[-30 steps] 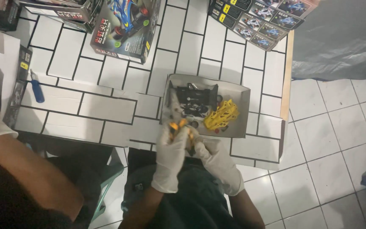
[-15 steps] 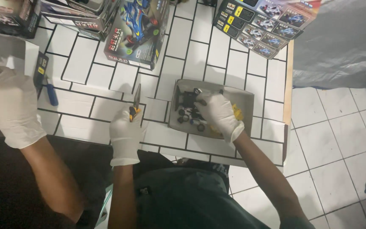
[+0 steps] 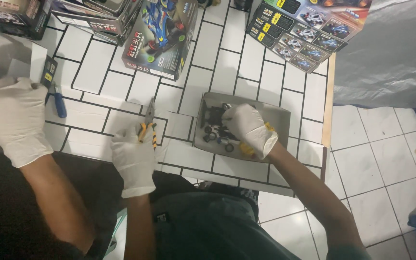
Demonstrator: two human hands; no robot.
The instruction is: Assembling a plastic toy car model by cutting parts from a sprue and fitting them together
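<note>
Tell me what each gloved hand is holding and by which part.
Left hand grips pliers by the yellow-and-black handles. Right hand reaches into the grey tray; any hold there cannot be told.

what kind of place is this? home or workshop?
Likely an informal hobby bench for model car kits, not a factory: a white tile-patterned table, boxed car kits, a grey tray of small parts, and cutters in the left hand.
</note>
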